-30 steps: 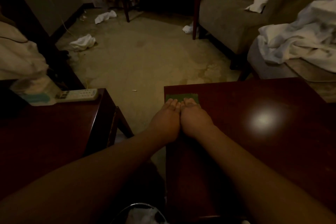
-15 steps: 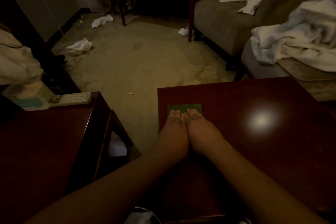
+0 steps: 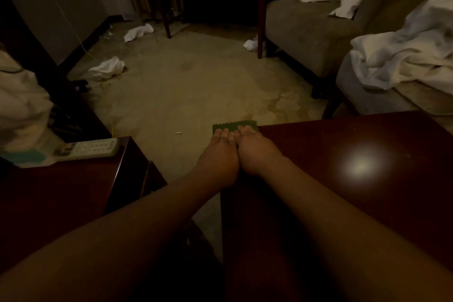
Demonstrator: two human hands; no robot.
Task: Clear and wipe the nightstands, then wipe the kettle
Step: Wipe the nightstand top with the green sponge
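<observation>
Left hand (image 3: pixel 219 157) and right hand (image 3: pixel 255 152) side by side, touching, fingers straight, palms pressing flat on green cloth (image 3: pixel 230 125). Cloth lies at far left corner of right nightstand (image 3: pixel 343 149), overhanging the edge. Remote (image 3: pixel 90 148) on left nightstand (image 3: pixel 61 191), far edge.

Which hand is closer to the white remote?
Left. The left hand presses the green cloth right of the remote; the right hand lies beyond it, farther away.

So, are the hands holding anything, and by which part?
Nothing gripped: left hand and right hand press flat on the green cloth, its near part, at the nightstand corner.
</observation>
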